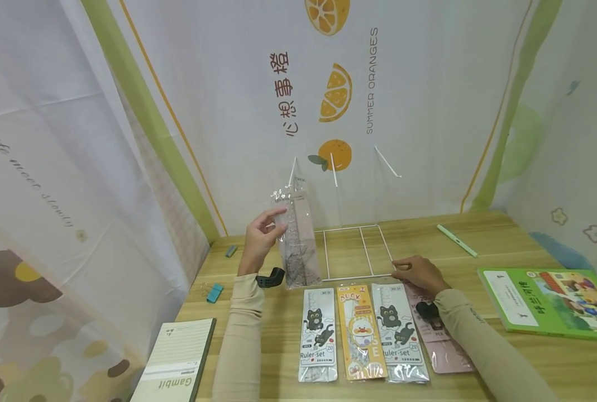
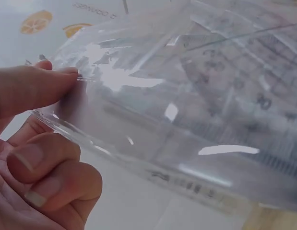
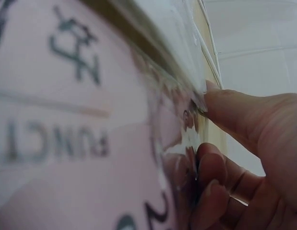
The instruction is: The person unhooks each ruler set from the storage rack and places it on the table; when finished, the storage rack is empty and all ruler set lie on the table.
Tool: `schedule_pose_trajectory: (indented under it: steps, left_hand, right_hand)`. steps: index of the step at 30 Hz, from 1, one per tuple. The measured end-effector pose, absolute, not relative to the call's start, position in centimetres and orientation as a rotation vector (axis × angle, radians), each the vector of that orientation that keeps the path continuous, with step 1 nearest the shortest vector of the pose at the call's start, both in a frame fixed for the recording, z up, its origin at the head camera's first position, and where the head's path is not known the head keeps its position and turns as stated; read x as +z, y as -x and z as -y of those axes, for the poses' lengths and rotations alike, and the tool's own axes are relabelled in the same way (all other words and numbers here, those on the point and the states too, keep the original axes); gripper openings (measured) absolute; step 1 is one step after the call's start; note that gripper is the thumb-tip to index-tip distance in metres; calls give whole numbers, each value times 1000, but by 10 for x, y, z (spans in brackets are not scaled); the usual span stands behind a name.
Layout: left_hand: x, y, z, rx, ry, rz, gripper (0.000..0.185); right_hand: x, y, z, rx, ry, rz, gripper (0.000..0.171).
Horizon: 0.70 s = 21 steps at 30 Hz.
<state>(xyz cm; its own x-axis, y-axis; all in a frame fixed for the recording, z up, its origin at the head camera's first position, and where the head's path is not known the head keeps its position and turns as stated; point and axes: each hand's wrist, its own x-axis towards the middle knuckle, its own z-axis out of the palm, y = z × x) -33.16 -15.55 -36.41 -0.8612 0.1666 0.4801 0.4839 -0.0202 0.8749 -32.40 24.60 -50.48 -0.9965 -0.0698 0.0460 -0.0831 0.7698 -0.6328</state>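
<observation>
My left hand [image 1: 262, 237] pinches the edge of a clear plastic ruler-set packet [image 1: 298, 245] near its top, between thumb and fingers. This packet stands upright before the left prong of a white wire rack [image 1: 345, 276]; whether its top is on that prong cannot be told. In the left wrist view the packet [image 2: 186, 110] shows transparent rulers with printed markings. At the rack's front right corner, my right hand [image 1: 421, 273] holds the wire with thumb and curled fingers. Close below that hand lies a pink ruler packet [image 1: 449, 354], seen large in the right wrist view.
Two black-cat ruler packets [image 1: 318, 335] [image 1: 401, 335] flank an orange duck packet [image 1: 362, 335] before the rack. A notebook [image 1: 175, 357] and blue binder clip [image 1: 214, 293] lie left; a green book [image 1: 554, 301] and pale green pen [image 1: 457, 240] lie right. Printed cloth hangs behind.
</observation>
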Motion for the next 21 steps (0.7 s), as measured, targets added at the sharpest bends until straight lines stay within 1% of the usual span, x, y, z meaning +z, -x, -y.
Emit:
schedule_pose_trajectory:
  steps: [6, 10, 15, 21]
  left_hand:
    - [-361, 316, 160, -1999, 721, 1975, 43]
    - [-367, 303, 165, -1995, 671, 2055, 43]
    - [-394, 292, 176, -1994, 521, 2289, 43]
    - [-433, 284, 196, -2044, 337, 2559, 45]
  right_hand:
    - [-507, 322, -244, 1040, -146, 2943, 50]
    - [-506, 320, -245, 1036, -178, 2931, 48]
    - [-504, 321, -247, 1061, -173, 2923, 48]
    - [-505, 324, -249, 1069, -177, 2927, 51]
